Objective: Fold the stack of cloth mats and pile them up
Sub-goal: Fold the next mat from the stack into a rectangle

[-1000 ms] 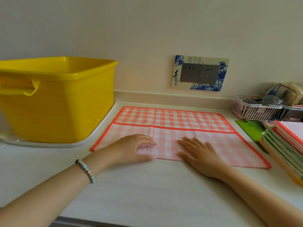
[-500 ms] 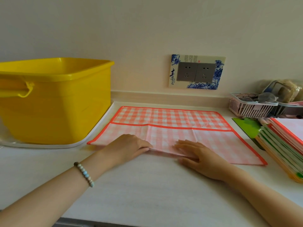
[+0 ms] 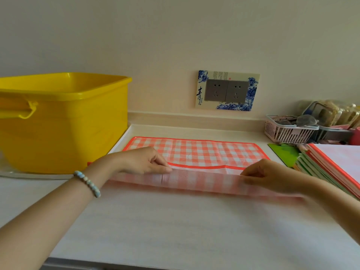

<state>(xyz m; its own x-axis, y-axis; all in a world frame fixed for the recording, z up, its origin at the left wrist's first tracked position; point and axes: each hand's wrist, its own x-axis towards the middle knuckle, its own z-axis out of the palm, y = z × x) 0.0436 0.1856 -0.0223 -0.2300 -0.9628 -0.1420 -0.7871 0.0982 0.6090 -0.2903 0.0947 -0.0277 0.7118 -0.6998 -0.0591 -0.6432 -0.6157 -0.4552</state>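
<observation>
A red-and-white checked cloth mat (image 3: 196, 151) with an orange border lies on the white counter (image 3: 175, 227), partly folded lengthwise. My left hand (image 3: 148, 161) pinches the near folded edge on the left. My right hand (image 3: 266, 175) pinches the same edge on the right. Between them the near fold is lifted off the counter, its pale underside facing me. A stack of mats (image 3: 329, 166) with orange and green edges sits at the right.
A large yellow plastic tub (image 3: 64, 121) stands on a white tray at the left, close to the mat. A pink slotted basket (image 3: 288, 131) and packaged items sit at the back right. A green mat corner (image 3: 282, 151) lies beside the stack. A wall socket plate (image 3: 227, 90) is behind.
Both hands went from pressing flat on the mat to pinching its near edge. They have lifted that edge up and toward the far side.
</observation>
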